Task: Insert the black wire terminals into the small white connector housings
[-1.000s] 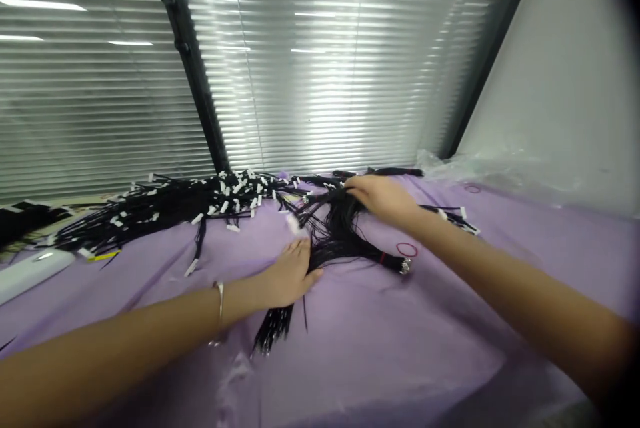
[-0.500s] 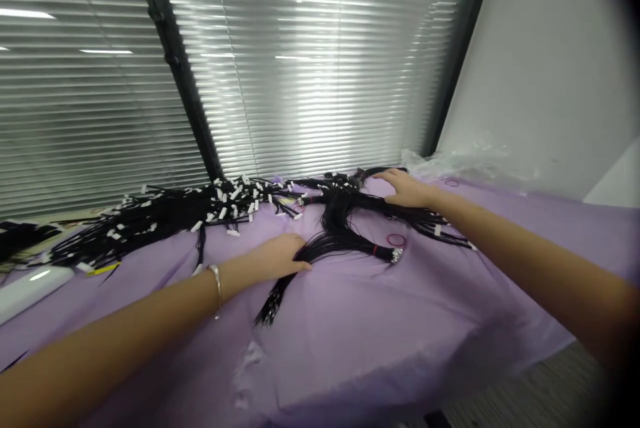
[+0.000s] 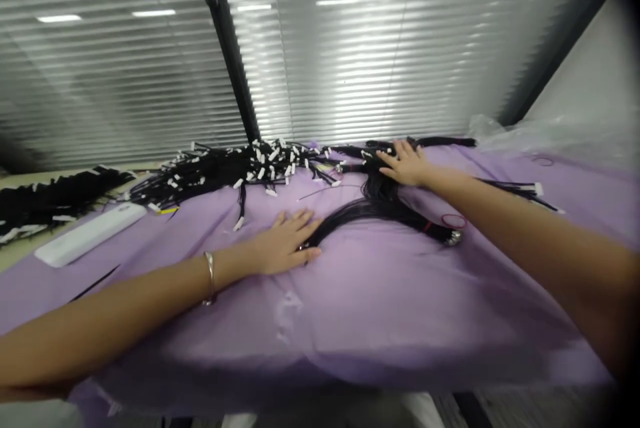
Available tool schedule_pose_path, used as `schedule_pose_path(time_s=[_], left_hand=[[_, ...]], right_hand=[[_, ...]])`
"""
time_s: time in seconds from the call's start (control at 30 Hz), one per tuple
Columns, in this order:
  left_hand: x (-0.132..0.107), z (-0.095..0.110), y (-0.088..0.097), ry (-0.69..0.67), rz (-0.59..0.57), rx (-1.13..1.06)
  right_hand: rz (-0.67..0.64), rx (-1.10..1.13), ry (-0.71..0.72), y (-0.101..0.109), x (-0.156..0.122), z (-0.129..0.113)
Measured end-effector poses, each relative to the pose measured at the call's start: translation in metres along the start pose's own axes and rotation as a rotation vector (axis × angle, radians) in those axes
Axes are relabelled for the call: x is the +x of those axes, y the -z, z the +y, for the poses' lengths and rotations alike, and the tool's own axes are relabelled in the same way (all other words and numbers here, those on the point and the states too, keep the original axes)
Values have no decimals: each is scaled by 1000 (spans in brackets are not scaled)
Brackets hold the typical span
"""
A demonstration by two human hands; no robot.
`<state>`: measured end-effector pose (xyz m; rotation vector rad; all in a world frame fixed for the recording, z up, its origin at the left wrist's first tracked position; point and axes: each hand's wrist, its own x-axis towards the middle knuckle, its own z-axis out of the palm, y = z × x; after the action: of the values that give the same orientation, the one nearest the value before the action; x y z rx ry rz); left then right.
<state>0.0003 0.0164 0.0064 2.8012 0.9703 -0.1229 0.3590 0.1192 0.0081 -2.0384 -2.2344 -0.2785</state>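
A bundle of thin black wires [image 3: 365, 209] curves across the purple cloth, tied by a red band near its metal-tipped right end. My left hand [image 3: 287, 245] lies palm down at the bundle's left end, fingers spread, covering the tips there. Further back, my right hand [image 3: 406, 165] rests with fingers apart on another group of black wires [image 3: 383, 183]. My right forearm hides part of those wires; white-tagged ends [image 3: 537, 189] show beyond it. Neither hand is wrapped round anything.
A large heap of black wires with white tags [image 3: 220, 168] runs along the window blinds. A white elongated case [image 3: 93, 235] lies at left. A red rubber band [image 3: 453, 221] sits near the bundle's right end, and clear plastic [image 3: 540, 131] at back right.
The view has shifted, so most things sit differently in the frame. My left hand has moved onto the bundle's left end and its fingers have spread. The right hand's fingers are more splayed.
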Motion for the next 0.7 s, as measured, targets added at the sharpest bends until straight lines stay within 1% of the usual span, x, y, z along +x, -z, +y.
schedule_pose_path(time_s=[0.07, 0.1, 0.13, 0.2, 0.23, 0.3, 0.33, 0.37, 0.4, 0.47, 0.53, 0.63, 0.7], left_hand=[[-7, 0, 6, 17, 49, -60], [-12, -1, 12, 20, 59, -104], [-18, -2, 19, 28, 85, -137], [-36, -8, 29, 63, 80, -147], [-46, -12, 31, 78, 66, -121], [-67, -22, 26, 97, 54, -13], [-77, -28, 21, 105, 44, 41], [-85, -33, 14, 111, 30, 82], [-92, -38, 7, 119, 17, 110], [-99, -48, -5, 139, -10, 133], [-99, -57, -12, 149, -22, 143], [-92, -68, -14, 124, 19, 145], [-90, -70, -10, 126, 103, 157]], right_hand=[[15, -17, -15, 22, -9, -6], [44, -19, 3, 36, -19, -14], [143, 17, 51, 48, -34, -25], [266, 113, 213, 65, -76, -52], [268, 133, 301, 68, -102, -65], [186, 132, 502, 65, -155, -83], [112, 109, 573, 60, -177, -87], [11, 94, 660, 53, -195, -86], [-51, 95, 707, 45, -208, -83], [-158, 126, 679, 28, -218, -73], [-215, 153, 621, 16, -213, -63], [-236, 175, 564, 12, -202, -55], [-215, 189, 531, 16, -203, -52]])
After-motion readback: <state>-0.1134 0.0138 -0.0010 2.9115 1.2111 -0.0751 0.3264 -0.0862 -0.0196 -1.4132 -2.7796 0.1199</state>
